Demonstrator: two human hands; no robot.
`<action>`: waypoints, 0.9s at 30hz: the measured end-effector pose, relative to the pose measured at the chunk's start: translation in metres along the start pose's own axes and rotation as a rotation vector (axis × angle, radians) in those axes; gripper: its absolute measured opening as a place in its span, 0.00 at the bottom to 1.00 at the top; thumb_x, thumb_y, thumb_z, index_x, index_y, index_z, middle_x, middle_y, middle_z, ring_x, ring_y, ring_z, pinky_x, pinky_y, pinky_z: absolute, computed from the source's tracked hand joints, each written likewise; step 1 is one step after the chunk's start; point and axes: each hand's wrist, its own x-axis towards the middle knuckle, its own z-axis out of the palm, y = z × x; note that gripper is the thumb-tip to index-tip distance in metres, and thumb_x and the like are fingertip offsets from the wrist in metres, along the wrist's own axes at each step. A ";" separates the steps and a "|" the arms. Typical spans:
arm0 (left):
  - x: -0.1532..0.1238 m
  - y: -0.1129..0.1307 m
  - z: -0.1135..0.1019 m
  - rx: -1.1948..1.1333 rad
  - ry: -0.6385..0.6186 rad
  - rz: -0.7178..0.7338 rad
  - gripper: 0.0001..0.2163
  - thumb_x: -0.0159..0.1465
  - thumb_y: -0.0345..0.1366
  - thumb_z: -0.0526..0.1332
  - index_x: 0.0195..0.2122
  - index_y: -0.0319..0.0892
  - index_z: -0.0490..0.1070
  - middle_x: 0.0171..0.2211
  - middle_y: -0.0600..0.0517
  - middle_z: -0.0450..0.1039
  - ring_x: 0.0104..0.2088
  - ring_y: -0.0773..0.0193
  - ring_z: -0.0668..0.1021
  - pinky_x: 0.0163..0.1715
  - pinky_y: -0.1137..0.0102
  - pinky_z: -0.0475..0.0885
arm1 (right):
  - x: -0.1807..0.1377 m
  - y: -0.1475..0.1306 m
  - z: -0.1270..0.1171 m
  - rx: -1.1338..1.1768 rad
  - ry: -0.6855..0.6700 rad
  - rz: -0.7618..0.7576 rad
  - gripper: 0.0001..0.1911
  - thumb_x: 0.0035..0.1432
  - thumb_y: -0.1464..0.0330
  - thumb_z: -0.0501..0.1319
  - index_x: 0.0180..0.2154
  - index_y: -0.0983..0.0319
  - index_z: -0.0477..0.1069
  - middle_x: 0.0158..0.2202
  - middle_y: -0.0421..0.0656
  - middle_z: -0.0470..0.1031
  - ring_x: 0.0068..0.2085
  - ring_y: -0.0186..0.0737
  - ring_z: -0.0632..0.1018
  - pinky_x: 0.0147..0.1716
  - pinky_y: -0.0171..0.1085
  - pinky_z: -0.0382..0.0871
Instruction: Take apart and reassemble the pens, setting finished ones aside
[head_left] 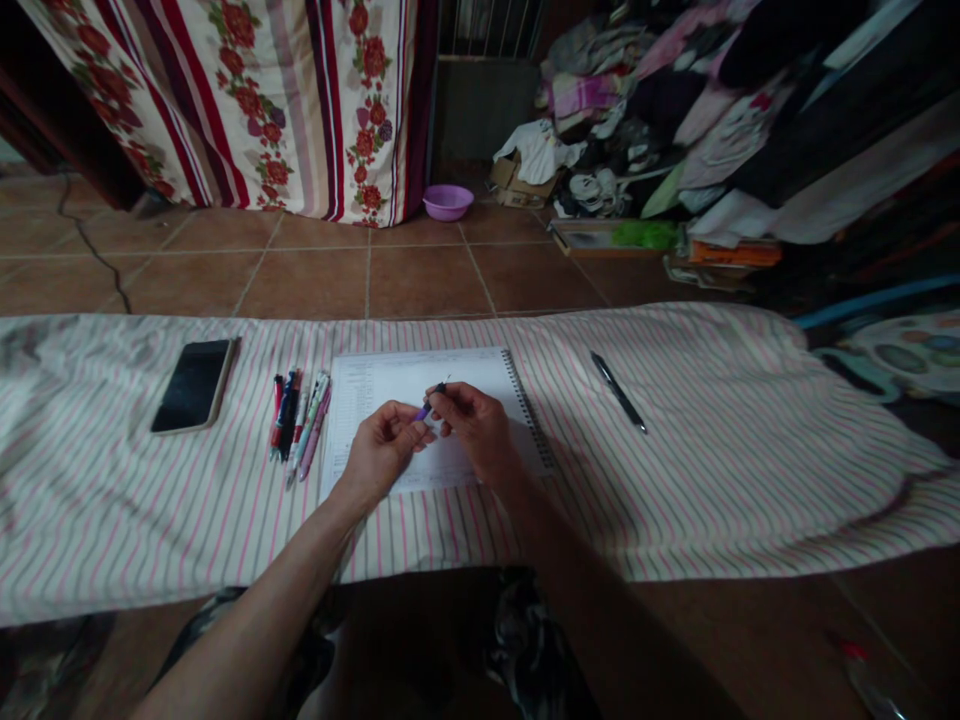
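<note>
Both my hands meet over a spiral notebook (390,385) lying on a pink-striped cloth (712,480). My left hand (382,450) and my right hand (476,425) are closed on a small purple pen (428,402), each pinching one end. A row of several coloured pens (298,425) lies just left of the notebook. A dark pen (618,391) rests alone on the cloth to the right of the notebook. A black phone (193,385) lies face up further left.
Brown tiled floor (420,275) stretches beyond the cloth. A floral striped curtain (262,100) hangs at the back, with a purple bowl (448,201) beside it. Piles of clothes and boxes (660,130) fill the back right. A paint palette (911,350) sits at far right.
</note>
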 end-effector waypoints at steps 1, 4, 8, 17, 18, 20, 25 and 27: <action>0.000 0.000 0.000 0.002 -0.004 0.001 0.10 0.50 0.36 0.67 0.29 0.38 0.68 0.22 0.53 0.74 0.24 0.69 0.74 0.28 0.73 0.66 | 0.000 0.000 0.000 0.012 -0.011 0.001 0.13 0.46 0.59 0.64 0.30 0.62 0.73 0.22 0.38 0.71 0.23 0.30 0.70 0.19 0.30 0.65; -0.001 0.001 0.000 0.004 -0.021 0.001 0.10 0.50 0.36 0.67 0.30 0.38 0.69 0.23 0.53 0.74 0.25 0.68 0.74 0.28 0.72 0.66 | -0.001 -0.002 -0.001 0.057 -0.062 0.006 0.13 0.47 0.60 0.63 0.33 0.61 0.73 0.30 0.41 0.75 0.26 0.31 0.72 0.20 0.30 0.65; -0.002 0.002 0.000 -0.004 -0.030 -0.017 0.10 0.51 0.36 0.67 0.30 0.38 0.69 0.22 0.52 0.73 0.25 0.68 0.74 0.28 0.72 0.66 | -0.002 -0.003 -0.003 0.070 -0.089 0.022 0.14 0.47 0.61 0.63 0.36 0.60 0.74 0.38 0.43 0.76 0.29 0.31 0.72 0.20 0.29 0.64; 0.000 0.000 0.000 0.004 0.001 -0.008 0.11 0.49 0.37 0.67 0.29 0.38 0.69 0.21 0.53 0.73 0.24 0.68 0.74 0.28 0.72 0.67 | 0.000 -0.003 -0.004 0.045 -0.061 0.040 0.11 0.46 0.62 0.64 0.33 0.60 0.75 0.25 0.39 0.74 0.25 0.30 0.70 0.21 0.30 0.63; 0.001 -0.001 0.000 0.003 0.006 -0.007 0.11 0.49 0.38 0.67 0.29 0.38 0.69 0.21 0.53 0.73 0.24 0.68 0.74 0.28 0.72 0.67 | 0.000 -0.003 -0.003 0.039 -0.054 0.043 0.11 0.45 0.62 0.64 0.32 0.60 0.75 0.24 0.39 0.73 0.24 0.30 0.70 0.21 0.30 0.63; 0.002 -0.003 0.000 -0.003 0.013 -0.007 0.11 0.49 0.38 0.67 0.29 0.39 0.69 0.21 0.53 0.73 0.24 0.68 0.74 0.28 0.71 0.67 | 0.001 -0.002 -0.002 0.024 -0.043 0.040 0.12 0.45 0.61 0.64 0.32 0.60 0.75 0.24 0.38 0.73 0.24 0.30 0.69 0.21 0.31 0.63; 0.001 -0.001 0.001 -0.013 0.020 -0.022 0.12 0.48 0.37 0.68 0.29 0.38 0.68 0.21 0.53 0.73 0.23 0.68 0.74 0.27 0.72 0.67 | 0.000 -0.002 -0.003 -0.031 -0.052 0.016 0.14 0.46 0.60 0.63 0.34 0.61 0.75 0.25 0.39 0.74 0.24 0.30 0.70 0.20 0.30 0.64; -0.001 0.001 0.002 -0.006 0.020 -0.025 0.11 0.49 0.36 0.67 0.30 0.38 0.68 0.21 0.53 0.74 0.23 0.69 0.74 0.27 0.73 0.67 | 0.001 -0.004 -0.008 -0.069 -0.070 -0.004 0.16 0.46 0.60 0.63 0.37 0.61 0.74 0.30 0.41 0.75 0.26 0.31 0.72 0.19 0.30 0.63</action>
